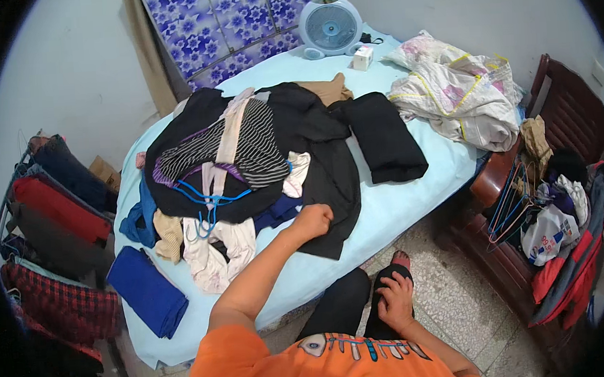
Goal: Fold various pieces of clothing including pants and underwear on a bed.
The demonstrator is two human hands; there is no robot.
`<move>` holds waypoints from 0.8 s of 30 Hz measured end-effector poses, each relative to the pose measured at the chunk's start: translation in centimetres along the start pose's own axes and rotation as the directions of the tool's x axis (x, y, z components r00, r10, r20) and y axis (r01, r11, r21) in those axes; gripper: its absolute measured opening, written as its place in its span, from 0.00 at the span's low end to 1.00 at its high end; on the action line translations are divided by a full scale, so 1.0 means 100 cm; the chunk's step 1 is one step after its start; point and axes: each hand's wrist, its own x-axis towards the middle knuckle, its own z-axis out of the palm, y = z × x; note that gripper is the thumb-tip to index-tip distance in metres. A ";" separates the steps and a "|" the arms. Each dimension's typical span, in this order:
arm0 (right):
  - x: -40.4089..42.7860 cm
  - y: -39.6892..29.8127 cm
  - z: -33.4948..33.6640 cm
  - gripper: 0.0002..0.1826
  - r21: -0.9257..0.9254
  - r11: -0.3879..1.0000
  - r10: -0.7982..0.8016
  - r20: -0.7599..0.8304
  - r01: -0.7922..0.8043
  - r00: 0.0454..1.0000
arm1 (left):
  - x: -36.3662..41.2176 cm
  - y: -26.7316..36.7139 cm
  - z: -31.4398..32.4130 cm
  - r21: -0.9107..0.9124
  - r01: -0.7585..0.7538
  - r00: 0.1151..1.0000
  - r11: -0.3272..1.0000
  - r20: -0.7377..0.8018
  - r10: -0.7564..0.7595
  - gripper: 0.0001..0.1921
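On the light blue bed sheet (387,219) lies a heap of clothes. My left hand (312,223) has its fingers curled onto a black garment (331,186) at the heap's near right side. Spread over my black-clad knee is my right hand (396,301), holding nothing. A striped black-and-white garment (216,142) with purple edging tops the heap, blue clothes hangers (212,199) beside it. White garments (211,266) and a beige striped one (169,235) stick out at the near left. A folded black garment (384,137) lies to the right, a folded blue one (147,291) at the near left.
A fan (331,26) and a small white box (363,59) stand at the bed's far end. Crumpled white bedding (456,88) lies at the right. A wooden bench (514,258) holds hangers, a plastic bag (549,233) and clothes. Clothes hang on a rack (9,201) at left.
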 end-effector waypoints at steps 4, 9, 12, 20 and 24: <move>-0.004 -0.002 0.001 0.12 -0.049 0.999 0.010 0.002 -0.009 1.000 | -0.023 0.001 -0.045 0.156 -0.056 0.887 0.986 -0.446 0.121 0.07; -0.006 -0.006 0.002 0.11 -0.087 0.996 -0.005 -0.014 0.004 1.000 | -0.050 -0.069 -0.119 0.558 0.399 0.785 0.728 -0.618 0.044 0.08; -0.005 -0.007 0.005 0.11 -0.074 0.997 -0.012 -0.017 0.011 1.000 | -0.071 -0.064 -0.128 0.541 0.420 0.829 0.728 -0.556 -0.066 0.10; 0.000 -0.011 0.011 0.13 -0.123 0.990 -0.062 0.040 0.066 0.997 | -0.146 0.012 -0.135 0.501 0.001 0.789 0.865 -0.533 0.307 0.02; 0.048 -0.073 -0.021 0.20 0.211 0.952 -0.187 -0.175 0.222 0.967 | -0.198 0.050 -0.110 0.383 -0.154 0.814 0.911 -0.474 0.337 0.04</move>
